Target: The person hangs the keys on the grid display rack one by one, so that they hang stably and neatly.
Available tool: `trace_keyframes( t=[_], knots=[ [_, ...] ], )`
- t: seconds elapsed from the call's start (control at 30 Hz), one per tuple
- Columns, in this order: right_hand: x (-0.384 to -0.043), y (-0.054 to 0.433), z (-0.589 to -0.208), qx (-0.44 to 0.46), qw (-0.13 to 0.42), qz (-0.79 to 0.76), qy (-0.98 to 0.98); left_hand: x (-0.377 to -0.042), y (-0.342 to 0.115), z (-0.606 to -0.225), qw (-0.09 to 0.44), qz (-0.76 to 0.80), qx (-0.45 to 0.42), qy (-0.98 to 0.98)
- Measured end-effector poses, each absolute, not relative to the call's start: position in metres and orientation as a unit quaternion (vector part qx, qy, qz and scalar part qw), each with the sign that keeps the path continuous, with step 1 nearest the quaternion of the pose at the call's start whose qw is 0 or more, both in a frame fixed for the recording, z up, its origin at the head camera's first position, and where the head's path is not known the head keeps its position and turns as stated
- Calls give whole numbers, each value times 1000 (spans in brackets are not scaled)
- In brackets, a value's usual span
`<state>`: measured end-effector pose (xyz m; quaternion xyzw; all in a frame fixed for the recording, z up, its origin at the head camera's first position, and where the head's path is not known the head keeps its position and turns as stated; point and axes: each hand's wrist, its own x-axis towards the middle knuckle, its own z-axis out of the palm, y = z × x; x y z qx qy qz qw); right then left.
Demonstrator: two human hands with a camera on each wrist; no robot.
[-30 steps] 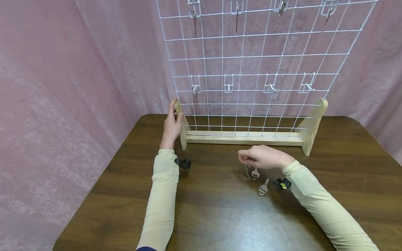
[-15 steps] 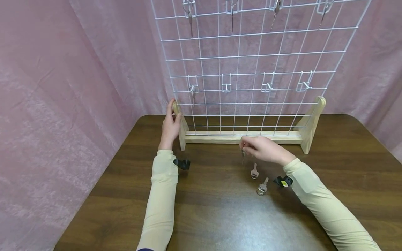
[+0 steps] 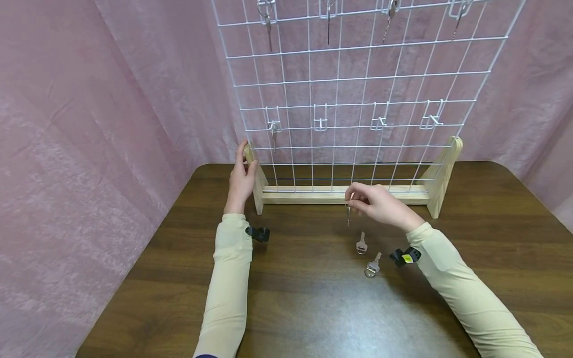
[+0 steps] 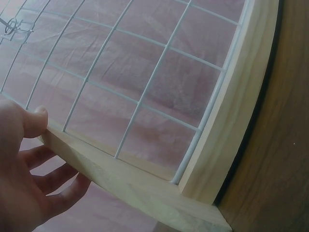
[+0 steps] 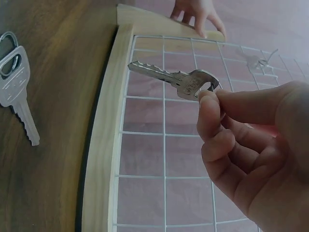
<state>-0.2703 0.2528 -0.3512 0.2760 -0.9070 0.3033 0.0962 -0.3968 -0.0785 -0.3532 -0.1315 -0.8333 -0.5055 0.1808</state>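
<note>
My right hand pinches a silver key by its ring between thumb and forefinger. The key hangs blade down, just in front of the rack's wooden base bar. My left hand grips the left wooden side foot of the rack, thumb on one side and fingers on the other. Two more keys lie on the table below my right hand: one key nearer the rack, and another key with its ring closer to me.
A white wire grid stands upright in the wooden base. White hooks run in two rows; a key hangs on the lower left hook, and several hang along the top row. Pink cloth is behind the brown table.
My right hand has lifted the key off the table and moved up toward the base bar. The left hand keeps its grip on the side foot. The head view has shifted slightly.
</note>
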Motion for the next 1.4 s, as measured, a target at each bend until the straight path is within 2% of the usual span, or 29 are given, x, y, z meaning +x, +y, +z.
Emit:
trace_keyframes(
  t=[0.53, 0.67, 1.0, 1.27, 1.4],
  knots=[
    [-265, 256, -331, 247, 85, 352, -899, -399, -81, -345, 187, -508, -130, -831],
    [-264, 258, -324, 238, 98, 353, -900, -399, -81, -343, 189, -508, -131, -830],
    [-264, 266, -310, 242, 188, 311, -900, -396, -83, -349, 179, -511, -133, -830],
    [-269, 259, -285, 273, 294, 266, -876, -394, -82, -352, 170, -512, -130, -832],
    [-271, 253, -276, 281, 322, 246, -870, -393, -80, -352, 167, -514, -130, -831]
  ],
)
